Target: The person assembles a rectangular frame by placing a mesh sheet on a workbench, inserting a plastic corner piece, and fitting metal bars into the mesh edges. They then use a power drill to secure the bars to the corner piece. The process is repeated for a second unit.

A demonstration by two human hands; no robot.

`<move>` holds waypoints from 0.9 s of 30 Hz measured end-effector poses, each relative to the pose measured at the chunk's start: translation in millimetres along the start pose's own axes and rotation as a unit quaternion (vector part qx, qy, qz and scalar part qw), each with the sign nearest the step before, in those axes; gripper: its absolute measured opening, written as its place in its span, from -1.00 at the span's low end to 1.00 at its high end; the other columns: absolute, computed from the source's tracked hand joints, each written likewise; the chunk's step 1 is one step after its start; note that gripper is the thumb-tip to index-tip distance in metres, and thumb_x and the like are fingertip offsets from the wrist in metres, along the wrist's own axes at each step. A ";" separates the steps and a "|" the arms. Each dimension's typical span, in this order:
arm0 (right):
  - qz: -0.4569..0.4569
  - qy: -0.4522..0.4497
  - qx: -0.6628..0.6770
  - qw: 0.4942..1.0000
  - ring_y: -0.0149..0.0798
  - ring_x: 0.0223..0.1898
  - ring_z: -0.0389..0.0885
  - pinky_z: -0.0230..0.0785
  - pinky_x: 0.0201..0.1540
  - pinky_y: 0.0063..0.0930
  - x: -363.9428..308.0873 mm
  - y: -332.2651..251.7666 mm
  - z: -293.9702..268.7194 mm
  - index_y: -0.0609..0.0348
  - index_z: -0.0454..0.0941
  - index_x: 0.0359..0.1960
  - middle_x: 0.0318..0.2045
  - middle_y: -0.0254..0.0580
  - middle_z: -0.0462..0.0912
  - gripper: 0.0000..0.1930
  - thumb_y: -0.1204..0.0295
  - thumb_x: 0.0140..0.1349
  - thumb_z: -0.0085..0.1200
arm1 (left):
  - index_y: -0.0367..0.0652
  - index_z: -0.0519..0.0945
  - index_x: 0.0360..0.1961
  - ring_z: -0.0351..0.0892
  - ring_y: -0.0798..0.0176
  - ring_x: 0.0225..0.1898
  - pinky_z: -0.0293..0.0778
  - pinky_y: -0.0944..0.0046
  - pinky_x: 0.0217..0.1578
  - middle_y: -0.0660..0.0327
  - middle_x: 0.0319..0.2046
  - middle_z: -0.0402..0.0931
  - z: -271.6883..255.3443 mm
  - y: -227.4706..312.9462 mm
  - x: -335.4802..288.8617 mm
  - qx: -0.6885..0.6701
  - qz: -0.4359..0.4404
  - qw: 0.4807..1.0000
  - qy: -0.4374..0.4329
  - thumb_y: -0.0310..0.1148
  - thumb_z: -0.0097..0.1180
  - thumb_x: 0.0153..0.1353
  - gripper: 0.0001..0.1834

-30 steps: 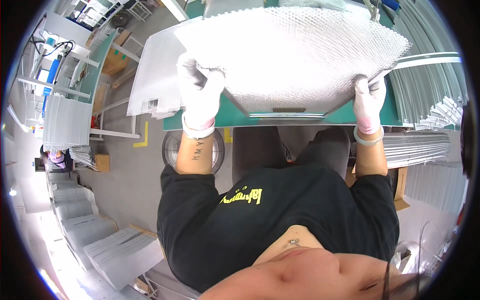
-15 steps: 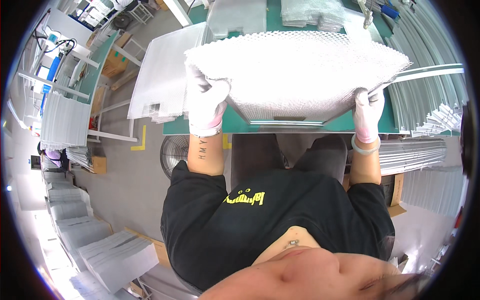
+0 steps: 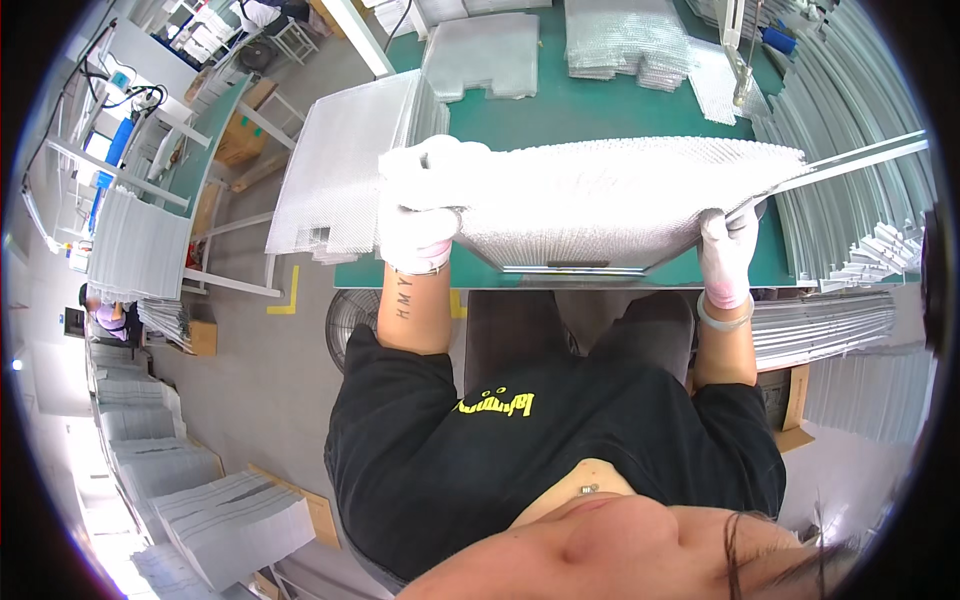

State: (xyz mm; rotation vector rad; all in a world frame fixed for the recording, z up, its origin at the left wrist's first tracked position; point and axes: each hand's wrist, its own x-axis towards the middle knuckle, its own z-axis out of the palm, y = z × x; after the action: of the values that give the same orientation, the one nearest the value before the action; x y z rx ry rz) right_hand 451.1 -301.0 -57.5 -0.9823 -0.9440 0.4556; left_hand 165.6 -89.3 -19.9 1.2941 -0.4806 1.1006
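A bright silver mesh sheet (image 3: 620, 190) is held up in front of me, together with a thin metal frame (image 3: 575, 270) whose near bar rests at the green table's front edge. White-gloved, my left hand (image 3: 425, 205) is closed around the sheet's left corner, its fingers over the far edge. On the other side, my right hand (image 3: 727, 255), also gloved, grips the frame near its right corner, thumb up against it. Glare washes out much of the mesh, and the frame's far parts are hidden behind it.
Stacks of mesh sheets lie on the green table (image 3: 510, 120): a left stack (image 3: 340, 160) overhanging the edge, a notched stack (image 3: 480, 60) and another far stack (image 3: 625, 40). Many pale metal strips (image 3: 840, 170) crowd the right side. A floor fan (image 3: 350, 325) stands below left.
The mesh sheet's far edge has come down and nearer to me. My left fingers now reach over its corner. My right hand keeps its grip on the frame. The whole view has shifted slightly.
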 end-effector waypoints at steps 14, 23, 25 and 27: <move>-0.010 -0.012 -0.028 0.999 -0.41 0.02 0.50 0.28 0.18 -0.46 -0.1 12.1 -6.9 0.39 0.42 0.17 0.03 -0.23 0.59 -0.61 0.47 0.36 0.06 | -0.33 0.54 0.01 0.47 0.55 -0.31 0.41 0.50 -0.26 0.26 -0.25 0.59 56.0 3.7 -18.7 0.290 -0.032 0.922 0.254 -0.54 0.16 0.22 -0.69; -0.018 -0.006 -0.062 0.998 -0.57 -0.22 0.49 0.34 -0.13 -0.62 -5.1 14.5 0.8 0.33 0.48 0.07 -0.14 -0.34 0.62 -0.70 0.49 0.35 0.10 | -0.33 0.55 0.06 0.56 0.39 -0.10 0.45 0.36 -0.02 0.18 -0.09 0.63 54.1 -12.6 -37.7 0.349 0.015 0.909 0.229 -0.54 0.13 0.27 -0.68; 0.014 -0.013 -0.076 0.997 -0.49 -0.07 0.53 0.37 0.04 -0.55 -14.4 25.4 -1.4 0.36 0.46 0.12 -0.03 -0.27 0.63 -0.67 0.47 0.37 0.11 | -0.32 0.55 0.05 0.57 0.35 -0.03 0.44 0.30 0.07 0.19 -0.07 0.62 49.6 -22.9 -51.1 0.314 -0.006 0.916 0.248 -0.53 0.13 0.27 -0.68; 0.023 -0.003 -0.036 0.999 -0.47 -0.05 0.54 0.36 0.06 -0.53 -23.0 39.1 -6.3 0.36 0.45 0.12 -0.03 -0.27 0.63 -0.66 0.48 0.36 0.12 | -0.32 0.55 0.05 0.57 0.34 -0.02 0.44 0.30 0.08 0.20 -0.06 0.62 44.8 -28.4 -59.4 0.294 -0.009 0.922 0.252 -0.54 0.13 0.26 -0.68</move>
State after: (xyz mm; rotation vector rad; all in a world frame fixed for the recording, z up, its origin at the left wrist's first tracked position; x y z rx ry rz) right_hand 446.9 -300.4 -103.1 -1.0709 -0.9499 0.4659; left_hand 175.7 -149.8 -70.7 1.4408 0.2756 1.5716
